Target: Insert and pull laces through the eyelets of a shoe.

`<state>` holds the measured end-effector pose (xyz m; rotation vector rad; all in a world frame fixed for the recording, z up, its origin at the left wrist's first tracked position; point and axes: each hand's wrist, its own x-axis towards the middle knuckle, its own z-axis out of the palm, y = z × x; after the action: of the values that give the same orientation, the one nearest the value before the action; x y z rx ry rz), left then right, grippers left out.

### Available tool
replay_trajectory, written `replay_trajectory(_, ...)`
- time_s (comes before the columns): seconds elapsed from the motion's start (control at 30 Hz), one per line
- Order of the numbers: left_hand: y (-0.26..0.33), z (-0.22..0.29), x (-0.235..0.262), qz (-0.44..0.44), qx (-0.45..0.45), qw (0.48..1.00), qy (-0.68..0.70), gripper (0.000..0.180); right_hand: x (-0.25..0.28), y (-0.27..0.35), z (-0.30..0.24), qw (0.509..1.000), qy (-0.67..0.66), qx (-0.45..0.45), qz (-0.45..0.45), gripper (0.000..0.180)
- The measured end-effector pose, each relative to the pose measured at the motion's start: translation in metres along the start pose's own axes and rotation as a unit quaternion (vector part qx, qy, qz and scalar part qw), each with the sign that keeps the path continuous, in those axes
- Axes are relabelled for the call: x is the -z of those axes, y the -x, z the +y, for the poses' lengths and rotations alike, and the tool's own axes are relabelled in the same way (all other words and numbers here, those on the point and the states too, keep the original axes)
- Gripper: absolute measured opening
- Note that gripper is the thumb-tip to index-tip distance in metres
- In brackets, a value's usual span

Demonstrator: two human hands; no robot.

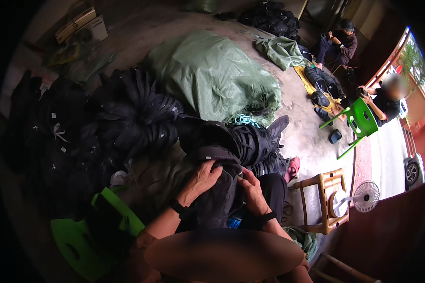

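Observation:
A black cap (218, 188) lies over my lap, its dark fabric bunched between my hands. My left hand (199, 183) is closed on the cap's left edge, thumb and fingers pressed together near its upper part. On the other side, my right hand (254, 192) pinches the cap's right edge; a small pale spot shows at its fingertips, too small to name. Just beyond my hands are more black caps (212, 137), nested into one another in a row that bends off to the right. A pink shoe (293, 168) shows beside the row.
A large heap of black caps (132, 108) fills the left. Behind lies a green woven sack (208, 70). Green chairs (361, 118) stand at right and lower left. A bamboo stool (323, 198) carries a small fan (366, 196). Two people sit at the far right.

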<state>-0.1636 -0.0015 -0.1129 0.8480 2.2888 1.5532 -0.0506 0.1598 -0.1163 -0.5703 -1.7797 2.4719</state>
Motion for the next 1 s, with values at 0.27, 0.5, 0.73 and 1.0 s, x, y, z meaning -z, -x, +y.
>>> replay_trajectory(0.27,-0.011,-0.024,-0.02,-0.032,-0.002,0.994,-0.107,0.041,0.023,-0.031,-0.009,0.991,-0.07,-0.091,-0.068,0.048)
replay_trajectory(0.5,-0.013,-0.013,-0.023,0.0,-0.008,0.994,-0.107,0.031,0.042,-0.067,0.018,0.973,-0.171,-0.139,-0.072,0.049)
replay_trajectory(0.73,-0.036,0.006,-0.013,-0.088,-0.041,0.993,-0.064,0.041,0.044,-0.067,-0.006,0.996,0.053,-0.07,-0.026,0.027)
replay_trajectory(1.0,-0.026,0.006,-0.009,-0.074,0.0,0.994,-0.083,0.04,0.04,-0.09,-0.02,0.921,0.337,0.026,-0.194,0.064)
